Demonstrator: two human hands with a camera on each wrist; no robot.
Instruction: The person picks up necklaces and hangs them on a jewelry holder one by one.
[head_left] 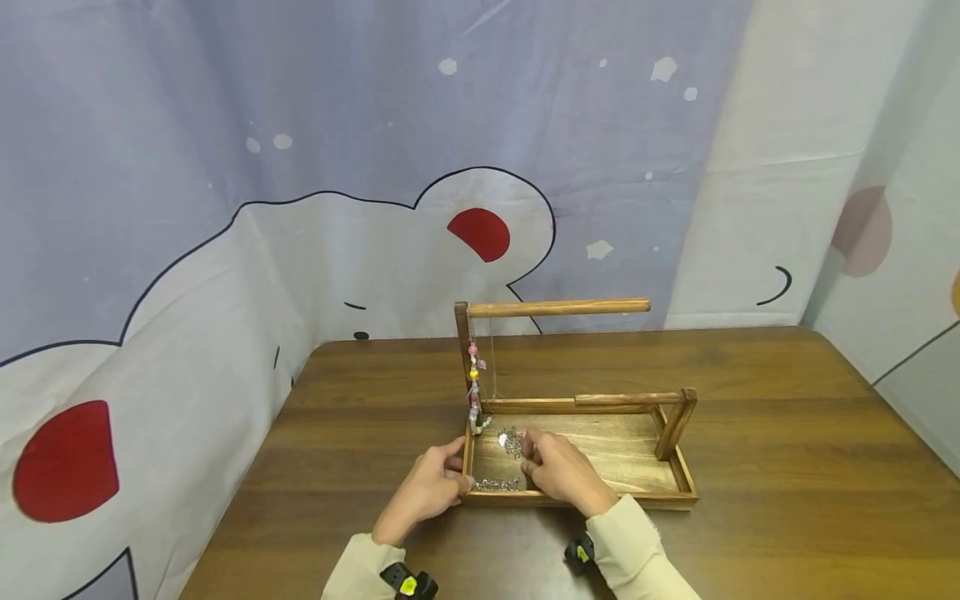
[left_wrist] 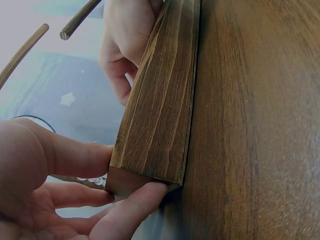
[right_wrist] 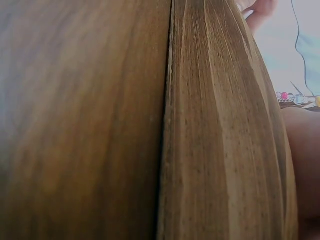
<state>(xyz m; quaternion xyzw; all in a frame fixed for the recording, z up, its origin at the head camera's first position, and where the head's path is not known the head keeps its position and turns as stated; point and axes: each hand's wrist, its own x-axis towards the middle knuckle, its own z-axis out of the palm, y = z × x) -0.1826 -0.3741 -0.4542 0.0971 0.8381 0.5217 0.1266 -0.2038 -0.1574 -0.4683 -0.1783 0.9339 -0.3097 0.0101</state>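
A wooden jewelry stand [head_left: 577, 497] with a shallow tray base sits on the table. My left hand [head_left: 431, 483] holds its front left corner; in the left wrist view, the left hand's fingers [left_wrist: 80, 159] and thumb press around the corner's end. My right hand [head_left: 564, 471] reaches over the front wall into the tray, its bent fingers at the right edge of a small heap of silver chain jewelry [head_left: 512, 442]. Whether they pinch a piece, I cannot tell. Another silver chain [head_left: 497, 484] lies along the front wall. A colorful beaded strand [head_left: 473, 375] hangs from the upper bar.
The stand's upper bar [head_left: 562, 308] extends rightward from a tall left post. A lower bar [head_left: 626, 399] joins a short right post [head_left: 677, 425]. A thin chain [head_left: 492, 358] hangs beside the beads. Behind the brown table [head_left: 787, 433] hangs a patterned curtain [head_left: 337, 258].
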